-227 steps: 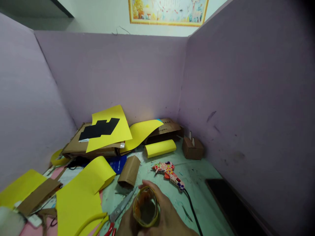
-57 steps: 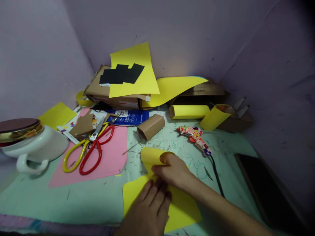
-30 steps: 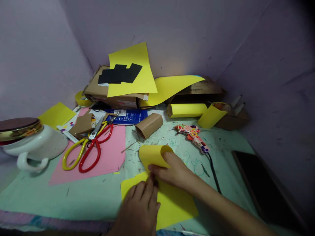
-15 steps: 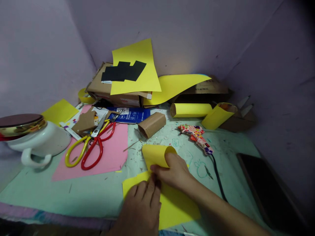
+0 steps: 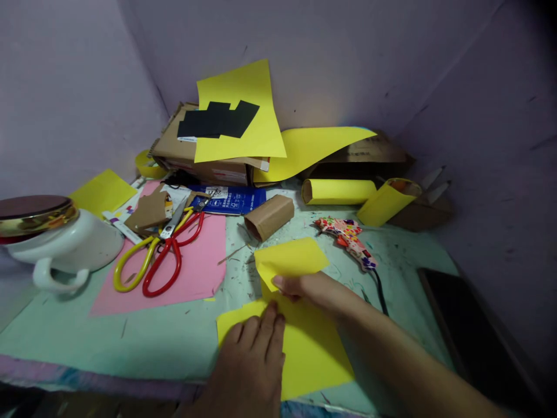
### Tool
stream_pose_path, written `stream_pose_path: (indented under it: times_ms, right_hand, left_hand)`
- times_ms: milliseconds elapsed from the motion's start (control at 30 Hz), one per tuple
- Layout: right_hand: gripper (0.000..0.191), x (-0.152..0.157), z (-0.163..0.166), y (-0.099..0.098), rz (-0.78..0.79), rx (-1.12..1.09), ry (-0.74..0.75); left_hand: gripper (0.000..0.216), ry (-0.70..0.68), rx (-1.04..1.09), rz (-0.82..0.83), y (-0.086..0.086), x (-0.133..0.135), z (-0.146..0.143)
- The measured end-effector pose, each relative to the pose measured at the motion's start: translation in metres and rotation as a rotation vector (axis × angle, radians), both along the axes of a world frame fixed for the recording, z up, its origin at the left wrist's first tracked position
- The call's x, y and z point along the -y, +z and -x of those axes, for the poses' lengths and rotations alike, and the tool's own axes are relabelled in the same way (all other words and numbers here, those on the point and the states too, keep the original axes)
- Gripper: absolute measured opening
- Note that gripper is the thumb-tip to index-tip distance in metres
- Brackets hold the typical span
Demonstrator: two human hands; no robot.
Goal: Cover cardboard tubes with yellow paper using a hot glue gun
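A yellow sheet of paper point(image 5: 317, 360) lies at the table's near edge, its far part lifted and curled over. My left hand point(image 5: 256, 342) rests flat on it, fingers stretched forward and pressing it down. Just beyond, my right hand point(image 5: 300, 285) pinches the raised yellow flap point(image 5: 291, 258) between thumb and fingers. Behind the flap lies a brown cardboard tube point(image 5: 270, 217). To the right is a hot glue gun point(image 5: 348, 238) with a floral pattern and a black cord.
Red-handled scissors point(image 5: 163, 267) and a yellow-handled pair point(image 5: 137, 267) lie on pink paper point(image 5: 195, 284). A white mug point(image 5: 82, 244) stands far left. Yellow-covered tubes point(image 5: 339, 191), a cardboard box point(image 5: 174, 145) with yellow and black paper, and a dark flat object point(image 5: 470, 331) surround the work.
My right hand has moved slightly, and the flap it pinches has gone from a rounded curl to a flatter fold leaning right. My left hand stays in place on the sheet.
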State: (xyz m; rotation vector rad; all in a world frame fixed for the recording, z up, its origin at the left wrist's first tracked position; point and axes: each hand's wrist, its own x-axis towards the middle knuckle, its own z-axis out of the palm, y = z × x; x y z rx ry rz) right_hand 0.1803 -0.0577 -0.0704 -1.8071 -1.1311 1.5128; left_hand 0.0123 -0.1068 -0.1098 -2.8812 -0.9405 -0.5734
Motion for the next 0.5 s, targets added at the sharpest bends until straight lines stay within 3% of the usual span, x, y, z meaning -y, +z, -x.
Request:
stream_pose_path:
  times_ms: [167, 267, 333, 400, 500]
  right_hand:
    - [0.047, -0.007, -0.007, 0.007, 0.018, -0.232, -0.003]
    - [0.052, -0.012, -0.014, 0.016, -0.146, -0.356, -0.019]
    - [0.044, -0.016, -0.02, 0.019, -0.342, -0.227, -0.013]
    - [0.03, -0.021, -0.027, 0.017, -0.494, 0.046, 0.0]
    - [0.034, -0.03, -0.033, 0.008, -0.561, 0.325, -0.028]
  left_hand:
    - [0.036, -0.009, 0.046, 0.052, 0.002, -0.004, 0.004]
    - [0.034, -0.008, 0.083, 0.135, 0.013, -0.006, 0.006]
    - [0.033, -0.018, 0.069, 0.154, 0.02, -0.007, 0.007]
    - [0.032, -0.023, 0.041, 0.115, 0.024, -0.008, 0.008]
    - [0.031, -0.034, 0.012, 0.021, 0.022, -0.009, 0.009]
